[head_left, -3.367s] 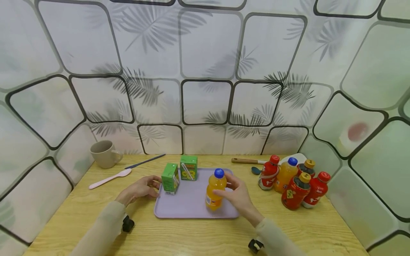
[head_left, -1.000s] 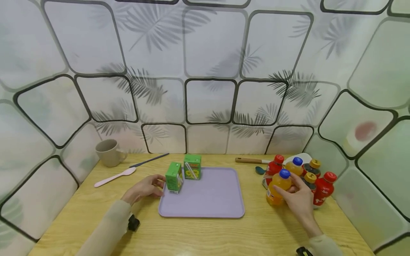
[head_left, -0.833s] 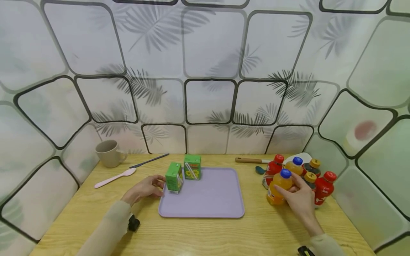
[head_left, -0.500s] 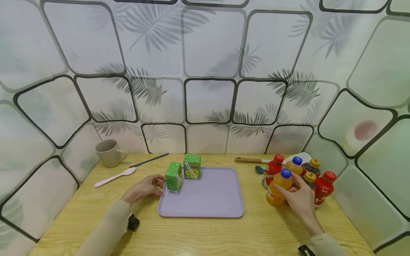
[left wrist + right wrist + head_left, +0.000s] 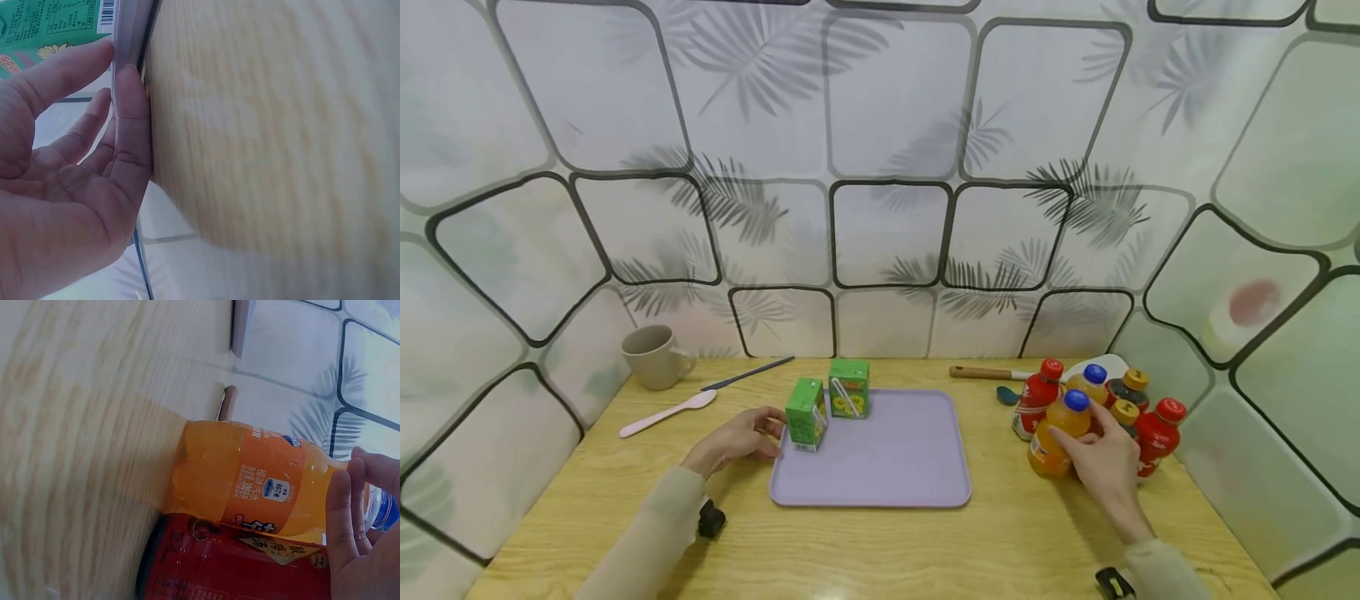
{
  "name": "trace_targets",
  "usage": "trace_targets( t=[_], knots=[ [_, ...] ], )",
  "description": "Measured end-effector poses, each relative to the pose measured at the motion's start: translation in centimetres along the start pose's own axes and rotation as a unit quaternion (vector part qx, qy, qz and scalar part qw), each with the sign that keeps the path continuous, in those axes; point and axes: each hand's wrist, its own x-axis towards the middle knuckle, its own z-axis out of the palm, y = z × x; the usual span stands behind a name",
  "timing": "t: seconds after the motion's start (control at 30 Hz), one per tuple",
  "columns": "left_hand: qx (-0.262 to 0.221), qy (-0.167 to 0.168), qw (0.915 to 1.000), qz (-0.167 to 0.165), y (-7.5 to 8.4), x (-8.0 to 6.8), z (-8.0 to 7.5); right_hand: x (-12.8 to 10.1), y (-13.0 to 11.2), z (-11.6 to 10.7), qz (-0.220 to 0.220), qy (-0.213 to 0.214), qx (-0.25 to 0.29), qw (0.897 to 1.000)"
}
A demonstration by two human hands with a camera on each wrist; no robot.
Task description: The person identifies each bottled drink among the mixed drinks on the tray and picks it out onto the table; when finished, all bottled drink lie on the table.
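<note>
My right hand [image 5: 1105, 467] holds an orange soda bottle [image 5: 250, 481] with a blue cap, its fingers and thumb around the upper part near the neck. The bottle stands upright at the front of a group of drink bottles on the right, right against a red-labelled bottle [image 5: 244, 562]. At the left edge of the lilac tray [image 5: 895, 458] my left hand [image 5: 741, 442] rests with loosely curved fingers, fingertips touching the rim. Two green juice boxes, one nearer [image 5: 806, 415] and one farther back [image 5: 849, 389], stand upright on the tray, straws on their sides.
Behind the held bottle stand a red bottle [image 5: 1039, 400], another orange soda [image 5: 1090, 383] and more red-labelled bottles. A wooden-handled utensil [image 5: 981, 372] and a dark spoon [image 5: 1007, 396] lie behind them. To the left are a grey mug [image 5: 653, 358], a pink spoon [image 5: 670, 413] and a blue utensil [image 5: 748, 373].
My right hand has carried the orange soda bottle from the tray rightward to the bottle group, then shifted it slightly closer to the others. My left hand has stayed at the tray.
</note>
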Motion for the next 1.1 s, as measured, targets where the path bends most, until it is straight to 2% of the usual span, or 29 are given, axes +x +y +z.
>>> trace_targets(
  t=[0.23,0.43,0.53,0.67,0.77,0.93,1.03,1.1],
  knots=[
    [-0.004,-0.010,0.9999,0.000,0.0,-0.1,0.1,-0.2,0.1,-0.1,0.007,-0.010,-0.003,1.000],
    [-0.006,-0.026,0.9996,0.011,-0.3,0.0,-0.4,-0.3,0.2,0.3,0.002,0.011,0.011,1.000],
    [-0.001,-0.042,0.9988,0.025,-0.5,-0.2,-0.8,-0.4,0.1,0.4,0.004,0.035,0.036,0.999],
    [0.005,-0.054,0.9975,0.046,-0.6,-0.8,-1.6,-0.4,-0.3,0.5,-0.001,0.076,0.097,0.992],
    [0.004,-0.046,0.9968,0.065,-0.3,-1.4,-2.1,-0.3,-0.7,0.6,-0.017,0.106,0.143,0.984],
    [0.001,-0.006,0.9959,0.090,0.9,-2.2,-2.8,-0.5,-1.0,1.1,-0.087,0.154,0.205,0.963],
    [0.007,0.030,0.9942,0.103,1.8,-2.8,-2.9,-0.7,-1.2,1.7,-0.147,0.159,0.228,0.949],
    [0.015,0.050,0.9923,0.113,2.4,-3.2,-3.0,-0.9,-1.6,2.2,-0.173,0.143,0.233,0.946]
  ],
)
